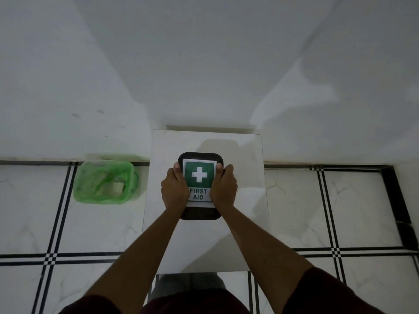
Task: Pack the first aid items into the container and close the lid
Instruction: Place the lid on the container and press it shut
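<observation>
Black container (199, 215) with its lid (199, 181) on sits on the white table (204, 245), gripped between both hands: left hand (174, 191) on one side, right hand (223, 189) opposite, thumbs over the lid's edges.

Containers, black, lid on: 1 (200, 214), centre of the table.
Labels reading "FIRST AID": 1 (199, 181), on the lid.
Hands: 2, left hand (174, 190), right hand (224, 189).
Tables, white: 1 (204, 245).
Bins, green-lined: 1 (105, 181), on the floor.
</observation>
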Demonstrator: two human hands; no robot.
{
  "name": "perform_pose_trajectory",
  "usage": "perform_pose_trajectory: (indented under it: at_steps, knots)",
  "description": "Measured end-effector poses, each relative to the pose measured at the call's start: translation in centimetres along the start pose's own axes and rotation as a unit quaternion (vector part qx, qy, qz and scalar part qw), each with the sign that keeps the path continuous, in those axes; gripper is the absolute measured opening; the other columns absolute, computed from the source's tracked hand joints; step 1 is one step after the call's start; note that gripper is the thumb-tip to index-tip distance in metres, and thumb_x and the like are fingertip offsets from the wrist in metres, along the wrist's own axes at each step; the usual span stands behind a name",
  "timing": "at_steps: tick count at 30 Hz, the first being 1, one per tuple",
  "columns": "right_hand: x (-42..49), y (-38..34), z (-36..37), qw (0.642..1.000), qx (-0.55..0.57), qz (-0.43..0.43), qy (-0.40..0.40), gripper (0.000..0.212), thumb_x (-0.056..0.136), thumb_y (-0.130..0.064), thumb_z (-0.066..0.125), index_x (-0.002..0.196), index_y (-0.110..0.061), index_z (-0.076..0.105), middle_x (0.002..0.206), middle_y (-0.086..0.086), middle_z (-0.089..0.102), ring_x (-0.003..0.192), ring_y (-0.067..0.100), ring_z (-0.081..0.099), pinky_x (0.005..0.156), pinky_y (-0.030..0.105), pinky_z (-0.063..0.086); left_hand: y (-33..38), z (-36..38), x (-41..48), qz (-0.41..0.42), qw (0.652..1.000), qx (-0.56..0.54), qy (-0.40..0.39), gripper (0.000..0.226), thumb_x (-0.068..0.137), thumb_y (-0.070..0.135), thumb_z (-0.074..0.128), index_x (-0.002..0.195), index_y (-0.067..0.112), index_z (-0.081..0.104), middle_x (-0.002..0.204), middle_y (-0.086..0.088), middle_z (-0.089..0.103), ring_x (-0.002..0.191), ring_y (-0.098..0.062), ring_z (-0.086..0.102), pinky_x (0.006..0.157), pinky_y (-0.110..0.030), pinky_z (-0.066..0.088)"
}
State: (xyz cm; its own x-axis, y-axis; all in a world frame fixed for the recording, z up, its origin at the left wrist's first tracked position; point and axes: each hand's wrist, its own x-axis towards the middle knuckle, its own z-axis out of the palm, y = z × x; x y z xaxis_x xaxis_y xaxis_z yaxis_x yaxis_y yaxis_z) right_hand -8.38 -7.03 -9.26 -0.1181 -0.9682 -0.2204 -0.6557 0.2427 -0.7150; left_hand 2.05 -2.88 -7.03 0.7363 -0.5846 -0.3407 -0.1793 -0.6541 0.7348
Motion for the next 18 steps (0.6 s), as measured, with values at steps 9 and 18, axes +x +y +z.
perform_pose_trajectory:
  at_steps: [9,18]
  knots:
    - [0.2,-0.5,0.4,0.994,-0.108,-0.005,-0.001,0.034,0.100,-0.042,0.023,0.090,-0.016,0.042,0.080,0.002,0.060,0.071,0.021,0.062,0.059,0.030,0.049,-0.2,0.5,0.5,0.055,0.997,0.050,0.005,0.038,0.099,0.038,0.024,0.096,0.009,0.049,0.087,-0.008,0.059,0.086,-0.027,0.060,0.060,-0.032,0.047]
    - [0.5,-0.7,0.4,0.942,-0.224,-0.245,-0.036,0.069,0.096,-0.036,0.041,0.148,-0.002,0.012,0.157,0.016,0.016,0.147,0.027,0.009,0.118,0.044,0.024,-1.0,1.0,1.0,0.309,0.901,0.290,-0.097,0.057,0.100,0.033,0.020,0.149,0.012,-0.001,0.160,-0.006,-0.003,0.146,-0.021,-0.009,0.117,-0.051,0.016]
